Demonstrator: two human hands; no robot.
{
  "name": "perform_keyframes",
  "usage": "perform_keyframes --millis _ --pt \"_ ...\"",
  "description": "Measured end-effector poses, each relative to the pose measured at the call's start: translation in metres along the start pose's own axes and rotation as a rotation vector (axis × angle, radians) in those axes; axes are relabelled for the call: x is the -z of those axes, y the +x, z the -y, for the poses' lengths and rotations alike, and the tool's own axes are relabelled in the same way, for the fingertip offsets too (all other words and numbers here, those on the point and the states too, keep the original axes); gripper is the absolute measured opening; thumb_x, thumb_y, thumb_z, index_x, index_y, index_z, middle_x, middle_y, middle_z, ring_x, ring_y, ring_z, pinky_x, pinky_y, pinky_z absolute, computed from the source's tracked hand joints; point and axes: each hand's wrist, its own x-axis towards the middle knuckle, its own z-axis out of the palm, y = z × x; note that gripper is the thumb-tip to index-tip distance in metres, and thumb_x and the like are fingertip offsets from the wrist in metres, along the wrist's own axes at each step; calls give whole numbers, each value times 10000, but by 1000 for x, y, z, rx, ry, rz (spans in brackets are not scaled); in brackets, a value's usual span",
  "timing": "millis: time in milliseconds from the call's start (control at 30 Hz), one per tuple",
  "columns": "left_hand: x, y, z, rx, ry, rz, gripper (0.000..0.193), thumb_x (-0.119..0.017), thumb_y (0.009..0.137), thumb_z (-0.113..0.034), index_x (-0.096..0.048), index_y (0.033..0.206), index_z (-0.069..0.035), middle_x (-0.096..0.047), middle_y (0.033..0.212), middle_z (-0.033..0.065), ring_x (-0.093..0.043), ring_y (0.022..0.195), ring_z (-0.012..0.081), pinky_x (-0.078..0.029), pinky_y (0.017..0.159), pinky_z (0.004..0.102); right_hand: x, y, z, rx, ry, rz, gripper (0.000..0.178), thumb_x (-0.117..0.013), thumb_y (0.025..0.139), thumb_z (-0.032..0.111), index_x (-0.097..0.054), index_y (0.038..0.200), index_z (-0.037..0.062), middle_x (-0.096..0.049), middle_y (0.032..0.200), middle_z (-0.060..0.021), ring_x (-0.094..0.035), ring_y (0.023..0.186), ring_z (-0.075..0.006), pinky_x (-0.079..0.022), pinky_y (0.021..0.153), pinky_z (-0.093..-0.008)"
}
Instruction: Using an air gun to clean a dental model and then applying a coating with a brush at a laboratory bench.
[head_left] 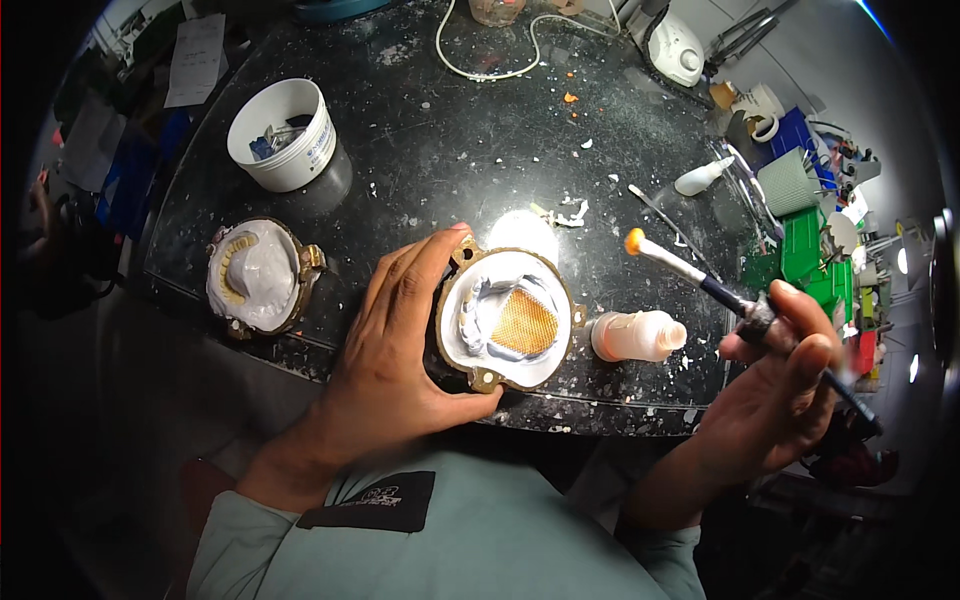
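My left hand is wrapped round the left side of a brass dental flask half at the table's front edge. White plaster fills it, with a gold-coloured mesh set in the hollow. Up off the table, my right hand grips a dark-handled brush between thumb and fingers. The brush has an orange tip that points left, apart from the flask. Between the flask and my right hand is a small pale pink bottle.
Another flask half with plaster and a row of yellowish teeth sits at left. Behind it stands a white tub holding small pieces. At right are a thin tool, a white squeeze bottle and green bins. White scraps dot the black table.
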Motion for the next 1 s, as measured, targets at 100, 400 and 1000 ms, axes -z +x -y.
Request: perform_keyframes --millis 100,400,1000 --pt "-1 -3 1 -62 20 -10 1168 -933 522 -126 -351 1524 30 -521 1457 228 -508 1333 368 -408 1141 447 -7 -14 9 -34 161 174 493 -513 1088 371 -668 1086 -97 -691 993 -207 -636 706 -153 -522 549 -215" --pt "1 -10 3 -251 90 -100 1134 -937 586 -179 -324 1518 28 -482 1471 247 -482 1342 387 -389 1137 489 -8 -19 11 35 267 345 485 -463 1111 327 -635 1099 -127 -666 1016 -227 -628 701 -180 -547 511 -253" --pt "-3 -17 -1 -360 221 -193 1060 -940 641 -224 -387 1517 -4 -501 1461 175 -445 1339 333 -401 1137 436 -11 -17 19 -57 330 329 398 -579 1051 303 -695 1022 -77 -688 827 -139 -596 665 -155 -503 671 -309"
